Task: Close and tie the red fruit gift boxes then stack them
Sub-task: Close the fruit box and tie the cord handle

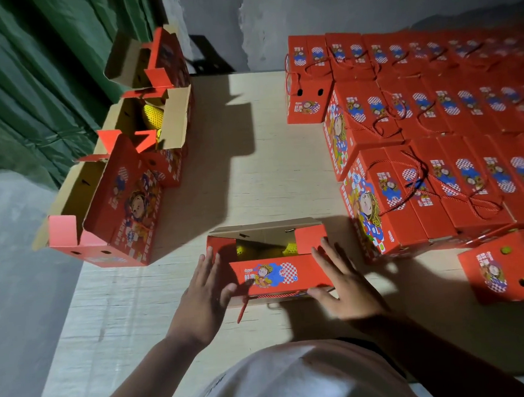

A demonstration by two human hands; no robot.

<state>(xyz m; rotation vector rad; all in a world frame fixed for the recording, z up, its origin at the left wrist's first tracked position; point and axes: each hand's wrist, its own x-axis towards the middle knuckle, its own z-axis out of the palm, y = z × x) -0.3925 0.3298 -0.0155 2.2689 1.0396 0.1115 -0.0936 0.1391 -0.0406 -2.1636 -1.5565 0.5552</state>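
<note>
Many tied boxes stacked right of frame; three open boxes left; centre box half-closed, both hands' fingers straight, pressing flaps.

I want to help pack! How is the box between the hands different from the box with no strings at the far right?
The box between the hands is still partly open, with yellow fruit showing inside; the box at the far right is closed on top. The left hand and right hand press on the first box; nothing touches the other. The first has a red cord along its near edge; the other shows none. Both are red with the same cartoon picture.
</note>
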